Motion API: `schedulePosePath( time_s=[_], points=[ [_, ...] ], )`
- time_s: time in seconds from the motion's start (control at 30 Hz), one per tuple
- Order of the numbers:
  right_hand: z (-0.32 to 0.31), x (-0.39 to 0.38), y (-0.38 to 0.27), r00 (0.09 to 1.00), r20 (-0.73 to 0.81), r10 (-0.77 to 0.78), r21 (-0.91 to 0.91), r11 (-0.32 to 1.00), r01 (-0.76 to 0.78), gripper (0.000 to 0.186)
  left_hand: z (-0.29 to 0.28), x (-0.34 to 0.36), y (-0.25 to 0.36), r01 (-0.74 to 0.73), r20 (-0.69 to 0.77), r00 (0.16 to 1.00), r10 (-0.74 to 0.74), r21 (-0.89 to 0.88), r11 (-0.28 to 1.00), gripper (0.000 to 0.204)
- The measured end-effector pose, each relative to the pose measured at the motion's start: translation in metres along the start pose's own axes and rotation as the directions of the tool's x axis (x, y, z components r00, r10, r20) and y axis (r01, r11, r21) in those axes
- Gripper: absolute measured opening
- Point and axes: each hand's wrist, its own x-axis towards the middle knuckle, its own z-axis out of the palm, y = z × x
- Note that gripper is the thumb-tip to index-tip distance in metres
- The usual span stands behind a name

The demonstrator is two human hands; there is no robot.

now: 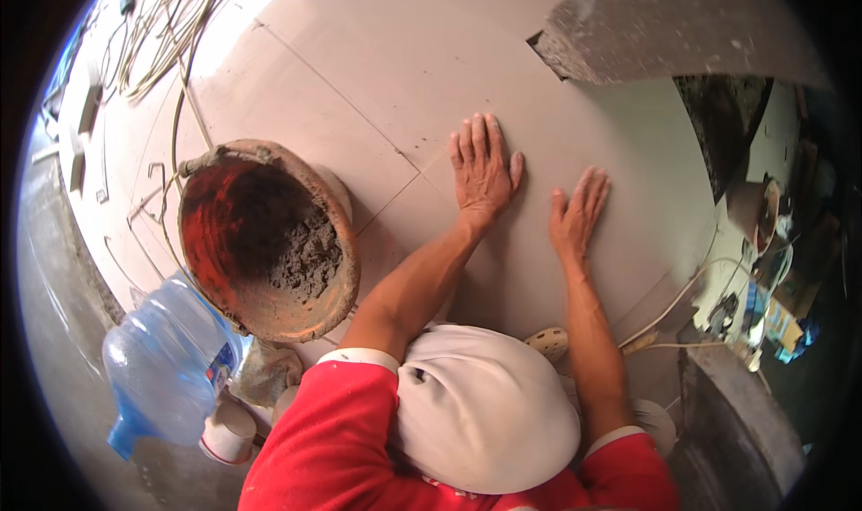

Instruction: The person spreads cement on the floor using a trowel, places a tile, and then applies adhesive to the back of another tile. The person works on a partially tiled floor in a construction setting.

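My left hand [485, 174] lies palm down on a large pale floor tile [530, 107], its fingers stretched forward and slightly apart. To its right, my right hand [577, 224] rests on the pale tiling too, with fingers extended and thumb out to the side. Neither hand holds anything. Thin joints between tiles cross just left of my left hand. Beside my left forearm, a tilted reddish bucket [348, 233], crusted around the rim, contains grey wet mortar [310, 258]. A white cloth cap [489, 412] covers the view between my red sleeves.
A clear blue-tinted water jug [166, 363] lies at lower left. Coiled cable [166, 48] spreads over the far left. A grey block-like structure [664, 30] stands at the far right, beside a dark gap [723, 125]. A pale hose [687, 291] and clutter lie at right.
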Motion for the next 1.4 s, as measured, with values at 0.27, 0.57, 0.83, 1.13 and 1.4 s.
schedulePosePath(
  time_s=[0.27, 0.57, 0.83, 1.13, 1.4],
  points=[
    [-0.051, 0.068, 0.049, 0.905, -0.411, -0.109, -0.038, 0.994, 0.103, 0.084, -0.001, 0.000, 0.001, -0.015, 0.012, 1.000, 0.015, 0.065, 0.998, 0.082],
    [0.014, 0.040, 0.041, 0.992, -0.087, -0.086, -0.090, 0.993, 0.078, 0.092, -0.002, 0.002, -0.001, -0.040, 0.019, 0.999, 0.038, 0.090, 0.995, 0.083],
    [0.005, 0.027, -0.002, 0.987, -0.065, -0.150, -0.062, 0.987, 0.146, 0.084, 0.001, 0.006, -0.006, -0.019, 0.097, 0.995, 0.011, 0.083, 0.996, 0.084],
    [0.042, -0.028, 0.022, 0.970, -0.173, -0.168, 0.067, 0.981, 0.181, 0.080, -0.014, -0.017, -0.030, -0.344, 0.257, 0.916, 0.307, 0.116, 0.932, 0.105],
    [-0.025, -0.043, 0.045, 0.984, -0.161, -0.081, -0.007, 0.997, 0.081, 0.088, -0.013, -0.012, -0.034, -0.401, 0.194, 0.905, 0.380, 0.085, 0.912, 0.105]
  ],
)
